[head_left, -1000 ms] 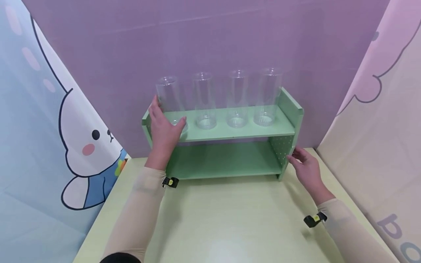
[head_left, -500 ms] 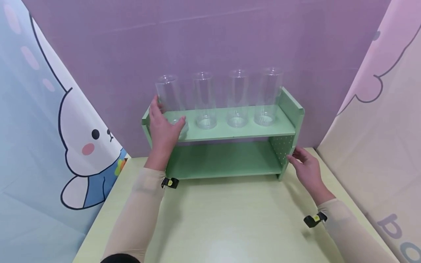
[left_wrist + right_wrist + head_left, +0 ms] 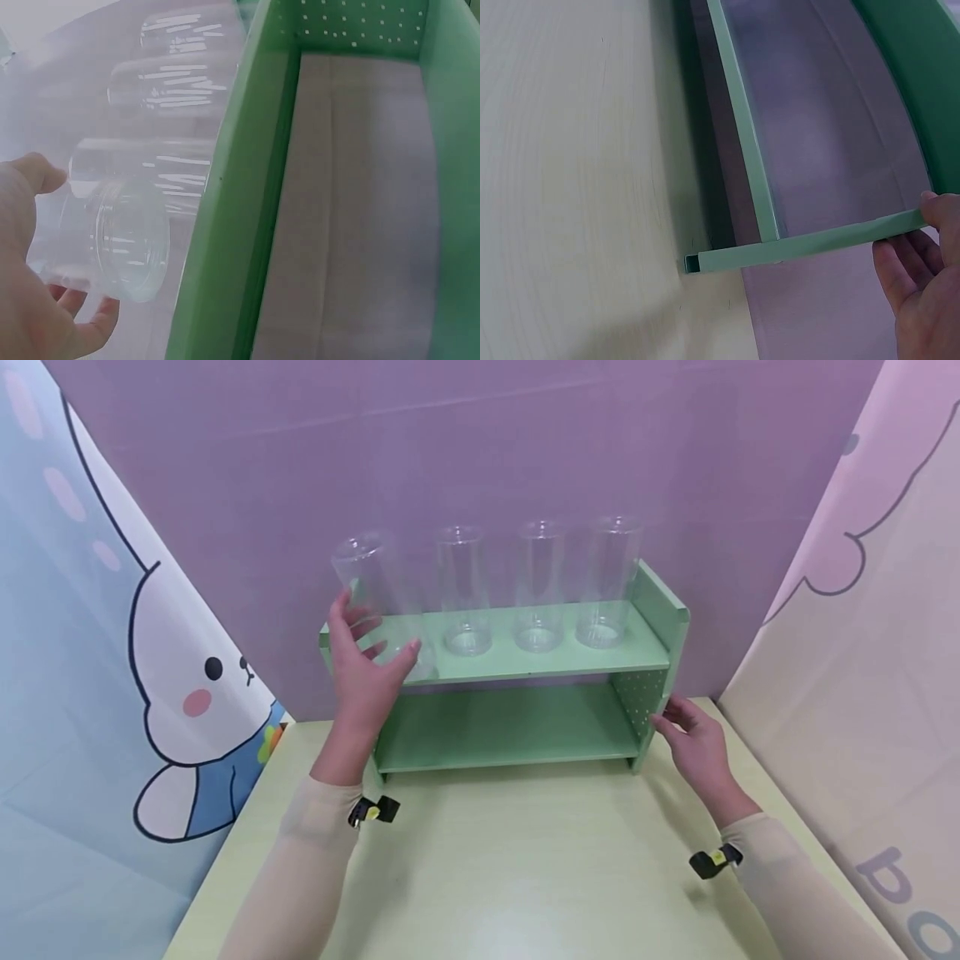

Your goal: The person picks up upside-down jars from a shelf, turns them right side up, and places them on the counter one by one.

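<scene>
Left of centre, the left hand (image 3: 363, 687) curls its fingers round a clear cup (image 3: 395, 597), leaning at the green shelf (image 3: 517, 727), seemingly gripping its sides for control. Lower right, the right hand (image 3: 697, 747) pinches the side panel (image 3: 670, 631), probably steadying the shelf.

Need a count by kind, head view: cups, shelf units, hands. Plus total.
Cups: 4, all clear, the one at the left hand tilted
Shelf unit: 1, green
Hands: 2, that one and the right hand
Total: 7
</scene>
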Demonstrator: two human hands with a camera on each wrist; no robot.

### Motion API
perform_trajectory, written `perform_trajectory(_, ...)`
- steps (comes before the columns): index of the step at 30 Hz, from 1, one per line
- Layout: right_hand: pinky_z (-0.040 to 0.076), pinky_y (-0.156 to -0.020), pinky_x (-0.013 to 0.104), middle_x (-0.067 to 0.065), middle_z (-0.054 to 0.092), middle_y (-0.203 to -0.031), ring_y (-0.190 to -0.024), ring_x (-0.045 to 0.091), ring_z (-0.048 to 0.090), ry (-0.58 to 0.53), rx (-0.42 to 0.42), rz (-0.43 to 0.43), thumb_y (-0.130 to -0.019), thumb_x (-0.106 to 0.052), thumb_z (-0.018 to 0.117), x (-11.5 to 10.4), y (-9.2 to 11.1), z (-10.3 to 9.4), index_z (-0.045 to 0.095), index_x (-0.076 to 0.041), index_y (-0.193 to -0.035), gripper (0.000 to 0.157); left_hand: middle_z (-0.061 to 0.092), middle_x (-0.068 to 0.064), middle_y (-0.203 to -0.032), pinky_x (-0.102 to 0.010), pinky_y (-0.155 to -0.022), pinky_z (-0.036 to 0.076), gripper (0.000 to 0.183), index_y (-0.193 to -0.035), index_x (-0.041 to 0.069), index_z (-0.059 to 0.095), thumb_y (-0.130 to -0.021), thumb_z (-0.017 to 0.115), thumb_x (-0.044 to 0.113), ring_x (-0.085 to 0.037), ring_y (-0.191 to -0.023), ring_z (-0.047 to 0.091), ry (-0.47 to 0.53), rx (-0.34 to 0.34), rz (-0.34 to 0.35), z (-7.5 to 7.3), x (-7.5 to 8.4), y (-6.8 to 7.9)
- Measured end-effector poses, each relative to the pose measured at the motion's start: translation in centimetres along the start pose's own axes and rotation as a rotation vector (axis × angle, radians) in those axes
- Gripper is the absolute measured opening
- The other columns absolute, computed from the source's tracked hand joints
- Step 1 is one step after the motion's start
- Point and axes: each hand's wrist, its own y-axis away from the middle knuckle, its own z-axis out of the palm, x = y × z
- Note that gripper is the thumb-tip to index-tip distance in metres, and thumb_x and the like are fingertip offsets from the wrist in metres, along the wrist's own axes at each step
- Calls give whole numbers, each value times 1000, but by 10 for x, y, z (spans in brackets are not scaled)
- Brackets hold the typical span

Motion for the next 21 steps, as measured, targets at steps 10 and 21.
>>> perform_trajectory(10,52,-88,8,25,74,-128,-105,-11,64,7,-2,-6,-109,-13,72,2,-2,-5,69,1,-144,38,52,-8,-155,-54,-112,52,101,-170,23,31,-89,90,13,-31,-142,54,220,-142,57,-6,8,29)
perform_trajectory(21,52,-87,8,24,74,-125,-105,-11,63,31,-8,-23,-109,-15,73,-1,0,-8,71,1,-142,36,50,-16,-157,-45,-118,51,107,-170,23,31,-84,88,-3,-37,-145,52,321,-316,71,-6,-1,71)
